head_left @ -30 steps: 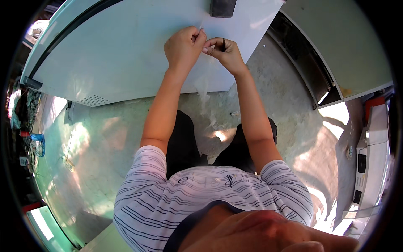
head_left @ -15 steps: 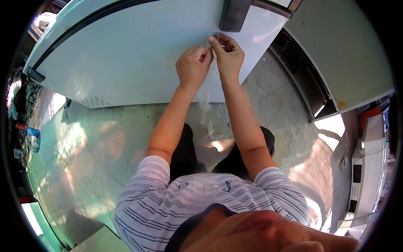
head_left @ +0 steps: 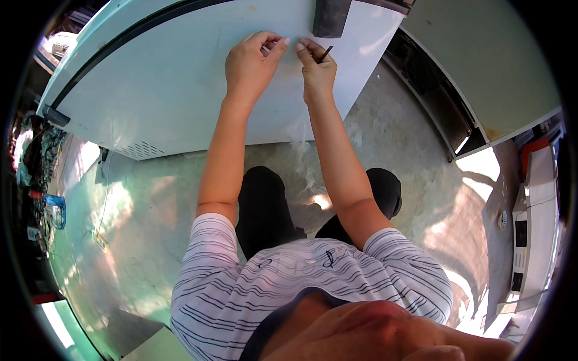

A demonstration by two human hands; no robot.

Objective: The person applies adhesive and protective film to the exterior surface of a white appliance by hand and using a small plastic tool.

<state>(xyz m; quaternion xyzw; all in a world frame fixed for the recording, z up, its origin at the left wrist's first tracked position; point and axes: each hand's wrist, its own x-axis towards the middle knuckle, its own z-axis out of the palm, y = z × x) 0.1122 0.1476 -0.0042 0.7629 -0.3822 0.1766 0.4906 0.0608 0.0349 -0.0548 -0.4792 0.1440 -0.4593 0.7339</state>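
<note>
Both my hands are raised in front of a large white appliance panel [head_left: 168, 84], at its upper right part. My left hand [head_left: 250, 67] has thumb and fingers pinched together, and whatever is between the tips is too small to make out. Close by on the right, my right hand [head_left: 319, 75] is closed with its thumb against the index finger. A thin dark stick [head_left: 326, 54] pokes out from its fingers, slanting up to the right. The two sets of fingertips are a small gap apart, below and left of a dark grey block [head_left: 331, 18] on the appliance.
A second large cabinet [head_left: 481, 66] with a dark open underside stands on the right. Farther right is a white unit [head_left: 533, 222] with black fittings. Clutter and a blue object [head_left: 55, 210] lie at the far left. A cable end [head_left: 99, 240] rests on the concrete floor [head_left: 162, 240].
My hands, together before, have moved apart and slightly up, the left one farther to the left. The dark stick in my right hand now shows.
</note>
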